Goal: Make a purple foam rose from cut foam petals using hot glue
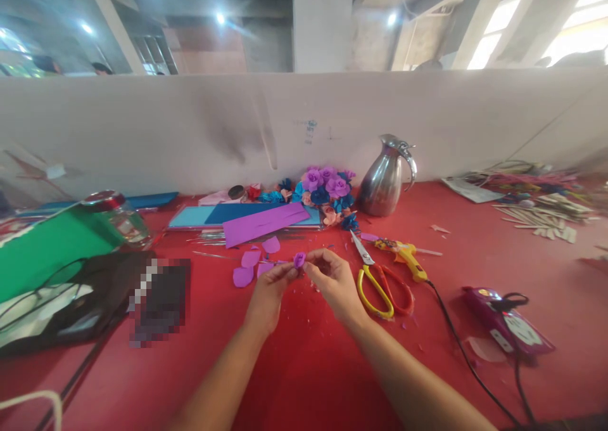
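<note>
- Counts one purple bud (299, 260), small and rolled, held over the red tabletop (304, 380), right between the two hands.
- Counts at least four loose purple petals (243, 276), lying left of the bud, beyond the left hand; cannot give an exact number, with fingers partly covering them.
- Adds one purple strip (263, 225), lying aslant over blue sheets (190, 216).
- Adds one pair of scissors (375, 285), near the right hand, and one yellow glue gun (408, 258) just beyond.
- Adds one metal jug (382, 180), standing upright beside one cluster of flowers (325, 193), too crowded to count.
- Pinches the bud between thumb and fingers of the left hand (272, 291), nearly closed.
- Curls the right hand (335, 282) half open, thumb tip at the bud's right edge; cannot tell whether gripping.
</note>
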{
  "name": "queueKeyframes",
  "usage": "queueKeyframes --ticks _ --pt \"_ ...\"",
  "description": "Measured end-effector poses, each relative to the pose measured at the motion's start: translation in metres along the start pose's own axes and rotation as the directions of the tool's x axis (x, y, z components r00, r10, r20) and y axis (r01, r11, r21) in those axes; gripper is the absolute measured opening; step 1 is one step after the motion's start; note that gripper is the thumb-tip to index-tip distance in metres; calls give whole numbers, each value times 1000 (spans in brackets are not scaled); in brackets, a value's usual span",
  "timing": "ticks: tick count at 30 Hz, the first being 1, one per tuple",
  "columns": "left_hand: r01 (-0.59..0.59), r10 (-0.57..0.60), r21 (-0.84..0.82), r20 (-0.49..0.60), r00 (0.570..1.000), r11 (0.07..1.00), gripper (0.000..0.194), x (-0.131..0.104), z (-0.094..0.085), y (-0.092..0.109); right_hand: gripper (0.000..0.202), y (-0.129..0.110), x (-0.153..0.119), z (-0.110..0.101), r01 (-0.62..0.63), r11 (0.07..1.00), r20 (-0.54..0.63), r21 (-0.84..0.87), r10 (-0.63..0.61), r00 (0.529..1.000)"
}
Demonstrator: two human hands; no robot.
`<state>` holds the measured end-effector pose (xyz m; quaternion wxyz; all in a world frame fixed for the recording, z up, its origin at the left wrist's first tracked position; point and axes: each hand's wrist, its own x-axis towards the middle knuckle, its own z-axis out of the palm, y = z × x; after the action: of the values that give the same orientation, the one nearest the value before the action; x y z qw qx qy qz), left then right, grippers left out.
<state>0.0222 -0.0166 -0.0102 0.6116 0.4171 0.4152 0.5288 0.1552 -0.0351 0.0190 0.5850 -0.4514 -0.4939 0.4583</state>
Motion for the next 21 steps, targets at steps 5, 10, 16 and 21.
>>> queueKeyframes --ticks 5,10,16,21 --pt "-9 9 5 -1 1000 1000 22 1 -1 0 15 -2 1 0 -4 999 5 49 4 1000" --pt "-11 11 38 1 1000 999 24 0 0 0 16 -1 2 -1 30 998 -8 -62 -30 1000" --pt "-26 25 60 11 1000 998 22 -2 2 2 13 0 1 -2 39 996 -9 -75 -39 999" --pt "-17 18 54 -4 1000 998 23 -3 5 5 11 -4 -1 -2 61 981 -44 -183 -70 997"
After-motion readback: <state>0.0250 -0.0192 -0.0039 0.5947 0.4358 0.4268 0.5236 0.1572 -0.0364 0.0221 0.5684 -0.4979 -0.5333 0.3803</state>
